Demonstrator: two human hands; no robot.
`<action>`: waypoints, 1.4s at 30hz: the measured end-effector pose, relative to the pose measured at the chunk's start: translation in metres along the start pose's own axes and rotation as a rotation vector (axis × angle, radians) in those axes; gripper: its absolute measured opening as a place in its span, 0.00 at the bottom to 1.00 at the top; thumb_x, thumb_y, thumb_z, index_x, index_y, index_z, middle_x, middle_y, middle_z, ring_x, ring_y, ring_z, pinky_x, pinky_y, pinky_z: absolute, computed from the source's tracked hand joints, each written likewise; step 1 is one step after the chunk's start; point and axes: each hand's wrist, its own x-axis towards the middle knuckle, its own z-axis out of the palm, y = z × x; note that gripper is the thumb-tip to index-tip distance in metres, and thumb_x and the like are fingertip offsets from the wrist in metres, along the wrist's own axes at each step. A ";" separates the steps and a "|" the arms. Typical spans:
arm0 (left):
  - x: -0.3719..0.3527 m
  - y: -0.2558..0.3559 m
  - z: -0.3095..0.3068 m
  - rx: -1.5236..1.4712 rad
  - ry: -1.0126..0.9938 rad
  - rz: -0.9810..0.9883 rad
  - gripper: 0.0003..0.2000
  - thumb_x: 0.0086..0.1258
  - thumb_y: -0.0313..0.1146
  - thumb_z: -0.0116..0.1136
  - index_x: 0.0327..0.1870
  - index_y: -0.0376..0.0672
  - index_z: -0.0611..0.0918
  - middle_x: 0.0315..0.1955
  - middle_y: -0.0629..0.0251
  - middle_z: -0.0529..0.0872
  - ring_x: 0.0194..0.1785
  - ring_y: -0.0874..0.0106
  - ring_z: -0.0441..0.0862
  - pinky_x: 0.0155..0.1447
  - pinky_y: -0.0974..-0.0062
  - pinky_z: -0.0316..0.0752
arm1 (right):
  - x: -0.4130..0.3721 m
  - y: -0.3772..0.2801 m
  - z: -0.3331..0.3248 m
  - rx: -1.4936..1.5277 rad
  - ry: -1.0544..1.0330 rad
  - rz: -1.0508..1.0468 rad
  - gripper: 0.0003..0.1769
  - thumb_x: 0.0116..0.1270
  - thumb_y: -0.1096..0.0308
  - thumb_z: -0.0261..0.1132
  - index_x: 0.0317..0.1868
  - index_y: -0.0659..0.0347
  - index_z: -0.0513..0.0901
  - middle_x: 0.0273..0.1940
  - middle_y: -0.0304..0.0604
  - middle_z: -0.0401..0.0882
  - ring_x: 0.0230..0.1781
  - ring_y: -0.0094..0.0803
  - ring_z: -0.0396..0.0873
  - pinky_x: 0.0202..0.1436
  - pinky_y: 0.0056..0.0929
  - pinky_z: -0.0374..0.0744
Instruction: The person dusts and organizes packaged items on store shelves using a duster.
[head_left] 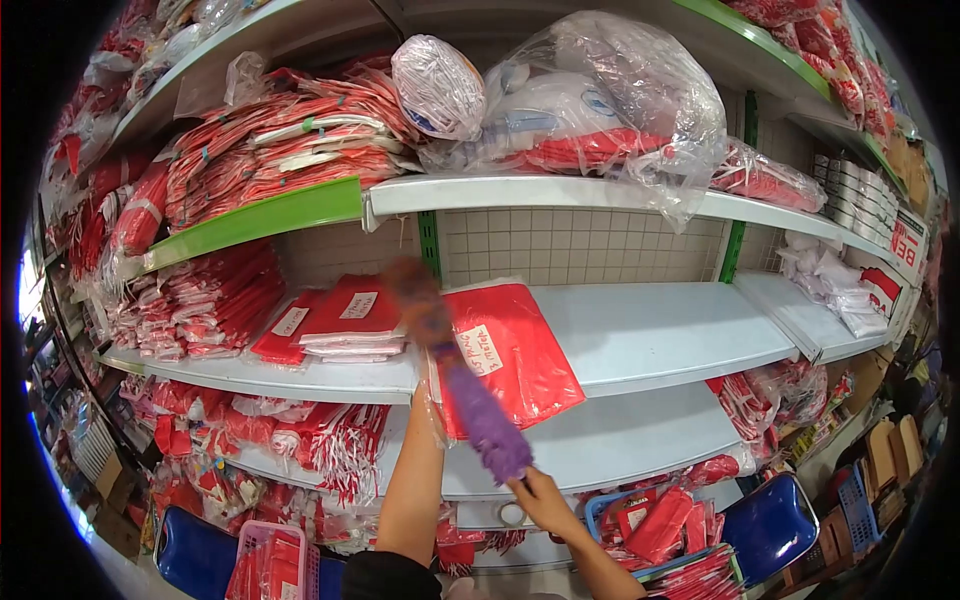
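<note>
My right hand [543,503] is closed around the handle end of a purple duster [487,420]. The duster slants up and left, and its far brownish end is smeared by motion over the shelf. A red packet in clear plastic [530,350], with a handwritten white label [480,350], sticks out past the shelf's front edge. At its left edge is my left hand [430,385], seemingly gripping it; duster and plastic hide most of the fingers. Left of the duster lies a stack of red packets [352,318] with white labels.
Bundled red goods [205,300] fill the shelf's left end. Above, a white shelf lip [560,193] carries plastic-wrapped bundles [600,100]. Below are a lower shelf [640,440], a tape roll [512,514], a pink basket [275,540] and blue chairs [770,530].
</note>
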 end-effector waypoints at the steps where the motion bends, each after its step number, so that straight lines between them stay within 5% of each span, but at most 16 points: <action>1: 0.007 0.004 0.002 -0.002 -0.001 0.009 0.15 0.70 0.41 0.49 0.48 0.40 0.78 0.41 0.67 0.81 0.40 0.76 0.79 0.45 0.76 0.75 | -0.002 0.007 0.001 -0.001 0.090 0.071 0.16 0.69 0.63 0.56 0.33 0.71 0.70 0.26 0.63 0.74 0.27 0.54 0.75 0.31 0.43 0.70; 3: 0.012 0.008 0.005 0.002 -0.008 0.017 0.15 0.70 0.41 0.49 0.48 0.40 0.78 0.41 0.67 0.81 0.40 0.76 0.79 0.45 0.76 0.75 | -0.011 0.017 0.002 -0.051 0.235 0.131 0.15 0.67 0.64 0.57 0.32 0.71 0.70 0.29 0.63 0.75 0.29 0.53 0.75 0.33 0.43 0.70; 6: 0.022 0.011 0.008 0.001 -0.011 0.028 0.15 0.70 0.41 0.49 0.48 0.40 0.79 0.40 0.67 0.81 0.39 0.76 0.79 0.45 0.77 0.75 | -0.037 0.040 -0.003 -0.171 0.048 -0.081 0.14 0.67 0.65 0.58 0.31 0.70 0.71 0.27 0.62 0.75 0.27 0.54 0.74 0.30 0.44 0.69; 9: 0.026 0.013 0.012 0.014 -0.019 0.026 0.15 0.70 0.41 0.49 0.48 0.40 0.79 0.40 0.67 0.81 0.39 0.77 0.79 0.44 0.77 0.75 | -0.047 0.045 -0.024 -0.244 0.228 0.044 0.14 0.66 0.65 0.59 0.30 0.70 0.71 0.26 0.62 0.74 0.25 0.55 0.72 0.29 0.44 0.68; 10: 0.026 0.013 0.013 0.016 -0.023 0.027 0.15 0.70 0.41 0.49 0.48 0.40 0.79 0.40 0.67 0.81 0.39 0.77 0.79 0.44 0.77 0.75 | -0.048 0.054 -0.031 -0.255 0.340 0.061 0.15 0.66 0.66 0.58 0.28 0.70 0.70 0.22 0.60 0.71 0.21 0.51 0.70 0.27 0.42 0.68; 12: 0.025 0.014 0.015 0.031 -0.026 0.025 0.15 0.70 0.41 0.49 0.48 0.40 0.79 0.40 0.67 0.81 0.39 0.77 0.79 0.44 0.77 0.75 | -0.044 0.076 -0.039 -0.121 0.549 0.121 0.12 0.67 0.66 0.57 0.28 0.62 0.67 0.16 0.39 0.66 0.15 0.23 0.66 0.16 0.28 0.65; 14: 0.022 0.014 0.016 0.054 -0.028 0.014 0.15 0.70 0.41 0.49 0.48 0.40 0.79 0.40 0.67 0.81 0.39 0.77 0.79 0.44 0.77 0.75 | -0.038 0.062 -0.050 0.122 0.662 0.145 0.16 0.68 0.65 0.58 0.25 0.64 0.66 0.15 0.42 0.66 0.13 0.31 0.66 0.17 0.33 0.64; 18: 0.003 0.007 0.018 0.134 -0.041 -0.028 0.15 0.70 0.41 0.49 0.47 0.40 0.79 0.39 0.67 0.81 0.38 0.77 0.79 0.44 0.77 0.75 | -0.036 0.015 -0.076 0.758 0.527 0.199 0.14 0.68 0.61 0.56 0.29 0.57 0.62 0.13 0.31 0.56 0.08 0.20 0.57 0.10 0.20 0.57; 22: -0.038 -0.013 0.020 0.283 -0.069 -0.137 0.15 0.70 0.41 0.49 0.47 0.40 0.79 0.39 0.67 0.82 0.38 0.77 0.79 0.43 0.77 0.75 | -0.023 0.003 -0.091 0.762 0.426 0.067 0.17 0.66 0.52 0.56 0.42 0.55 0.64 0.22 0.33 0.63 0.10 0.16 0.57 0.10 0.17 0.55; 23: -0.046 -0.018 0.021 0.318 -0.082 -0.162 0.15 0.70 0.41 0.49 0.47 0.40 0.79 0.39 0.67 0.82 0.38 0.77 0.79 0.43 0.77 0.75 | -0.020 0.007 -0.091 0.720 0.421 0.059 0.24 0.65 0.50 0.57 0.53 0.56 0.64 0.30 0.33 0.67 0.11 0.14 0.57 0.12 0.16 0.55; 25: -0.055 -0.024 0.024 0.362 -0.099 -0.193 0.15 0.70 0.41 0.49 0.47 0.40 0.79 0.39 0.67 0.82 0.38 0.77 0.79 0.43 0.77 0.75 | -0.013 0.013 -0.096 0.727 0.359 0.012 0.30 0.63 0.57 0.60 0.62 0.59 0.62 0.39 0.36 0.74 0.22 0.18 0.68 0.23 0.16 0.66; 29: -0.045 -0.020 0.033 0.438 -0.103 -0.194 0.15 0.70 0.41 0.48 0.47 0.40 0.79 0.39 0.67 0.82 0.37 0.77 0.79 0.43 0.77 0.75 | -0.008 -0.024 -0.099 0.804 0.316 0.146 0.24 0.59 0.71 0.66 0.56 0.64 0.71 0.46 0.42 0.79 0.41 0.28 0.78 0.44 0.25 0.77; 34: -0.044 0.020 0.039 0.422 -0.040 -0.168 0.15 0.70 0.41 0.48 0.47 0.40 0.79 0.38 0.67 0.82 0.37 0.78 0.79 0.42 0.78 0.75 | -0.028 -0.048 -0.132 0.890 0.462 0.231 0.21 0.56 0.76 0.65 0.52 0.65 0.74 0.44 0.45 0.80 0.42 0.32 0.80 0.46 0.29 0.78; 35: -0.052 0.031 0.046 0.234 -0.025 -0.122 0.18 0.71 0.45 0.44 0.39 0.40 0.81 0.25 0.71 0.76 0.25 0.83 0.70 0.29 0.83 0.66 | -0.032 -0.052 -0.141 0.891 0.477 0.231 0.21 0.56 0.76 0.65 0.52 0.65 0.74 0.44 0.45 0.80 0.42 0.33 0.80 0.46 0.29 0.78; 38: -0.055 0.034 0.035 0.373 -0.139 -0.146 0.20 0.72 0.47 0.42 0.41 0.40 0.81 0.22 0.71 0.75 0.22 0.82 0.69 0.27 0.85 0.64 | -0.034 -0.066 -0.148 0.901 0.529 0.192 0.20 0.56 0.76 0.64 0.51 0.65 0.73 0.43 0.45 0.80 0.41 0.33 0.80 0.46 0.29 0.78; 42: -0.095 0.032 0.091 0.375 -0.545 -0.427 0.32 0.71 0.61 0.32 0.50 0.39 0.77 0.37 0.62 0.81 0.39 0.74 0.76 0.45 0.76 0.74 | -0.023 -0.083 -0.121 0.953 0.449 0.107 0.21 0.57 0.75 0.63 0.52 0.64 0.72 0.43 0.43 0.79 0.40 0.32 0.80 0.45 0.29 0.78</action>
